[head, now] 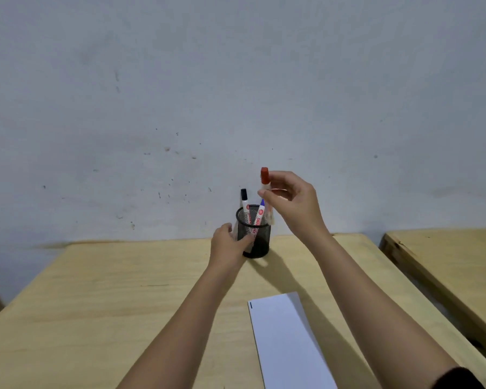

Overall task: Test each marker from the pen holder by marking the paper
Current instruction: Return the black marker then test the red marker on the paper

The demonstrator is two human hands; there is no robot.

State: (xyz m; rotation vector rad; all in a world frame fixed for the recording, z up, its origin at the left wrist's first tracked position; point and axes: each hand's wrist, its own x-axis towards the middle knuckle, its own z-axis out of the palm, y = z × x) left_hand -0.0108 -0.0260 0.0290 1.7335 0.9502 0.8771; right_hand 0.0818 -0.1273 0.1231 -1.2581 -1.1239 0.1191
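A black mesh pen holder (260,242) stands near the far edge of the wooden table (96,304). My left hand (226,244) grips its left side. A black-capped marker (244,204) and a blue-capped marker (260,213) stick out of it. My right hand (291,204) pinches a red-capped marker (265,178) upright, its lower end just above the holder's right rim. A white sheet of paper (286,341) lies nearer to me, with one short dark mark at its top left corner.
A grey, speckled wall rises right behind the table. A second wooden table (446,265) stands to the right, across a narrow gap. A blurred brown shape sits at the left edge of the view.
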